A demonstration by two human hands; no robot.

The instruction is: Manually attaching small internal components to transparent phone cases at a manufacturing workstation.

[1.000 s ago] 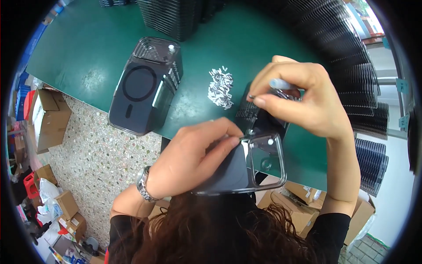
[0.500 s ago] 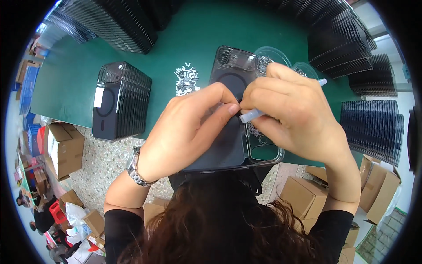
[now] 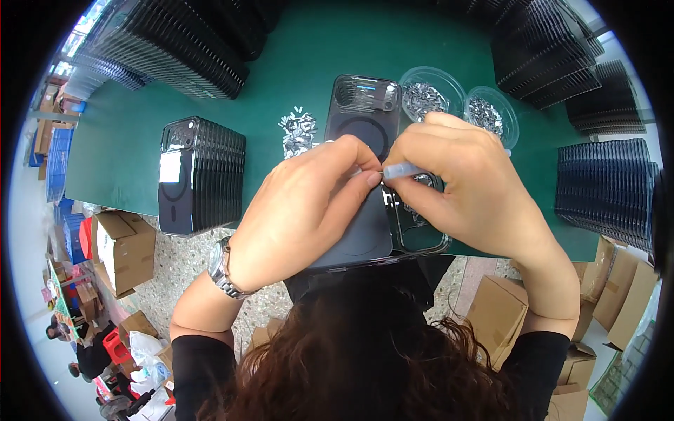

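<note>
Red stool (image 3: 114,347) — one, at the far left, on the floor side. Cardboard box (image 3: 130,256), one, beside the tabletop (image 3: 316,49). Tall stack of dark cases (image 3: 175,45), one, at the tabletop's upper left. Shorter row of cases (image 3: 210,175), one, standing nearer me, camera cut-outs uppermost, a bright white patch on its front piece.

Wristwatch (image 3: 221,269), metal band, on my left wrist. Heap of small pale pieces (image 3: 298,130), loose on the tabletop, just beyond my left hand (image 3: 302,210). My left fingers: thumb and forefinger pinched together, gripping the edge of a phone case (image 3: 354,242), dark-backed with a clear camera frame, held tilted in front of me near the tabletop's edge. Second case (image 3: 363,116), lying farther off, lower part hidden behind my hands.

Pen-like tool (image 3: 401,170), translucent barrel, my right fingers closed on it; its tip meets my left fingertips at the case edge, exact contact hidden. Round clear dish (image 3: 449,88), small metallic pieces inside, beyond my right hand (image 3: 463,179). Smaller clear dish (image 3: 511,116), likewise filled, just right of it. Bluish-black stack (image 3: 604,189), at the tabletop's right side.
</note>
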